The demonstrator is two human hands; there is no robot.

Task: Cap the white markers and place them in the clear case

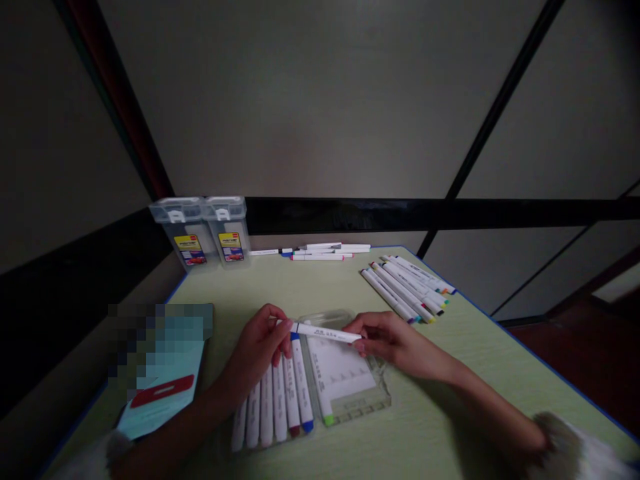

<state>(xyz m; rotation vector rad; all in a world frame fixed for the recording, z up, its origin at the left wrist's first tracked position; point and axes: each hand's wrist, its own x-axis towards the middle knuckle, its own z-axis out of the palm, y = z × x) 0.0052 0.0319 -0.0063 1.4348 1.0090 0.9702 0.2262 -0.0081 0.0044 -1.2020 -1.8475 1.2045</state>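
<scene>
A white marker [325,333] with black print is held level between my two hands. My left hand [263,340] pinches its left end, and my right hand [390,340] grips its right end. Below it lies an opened clear plastic case [357,408]. Several white markers [280,403] lie side by side in a row at its left, one with a blue end and one with a dark red end; my left hand partly covers their tops. A green-ended marker [320,387] lies along the left side of the case's right half, beside a white paper insert [345,373].
Two clear lidded boxes [186,227] [227,230] with yellow labels stand at the back left. Loose markers [325,252] lie along the back edge, and a bundle of markers [405,287] rests at the right. A phone [167,380] with a lit, partly pixelated screen is at the left.
</scene>
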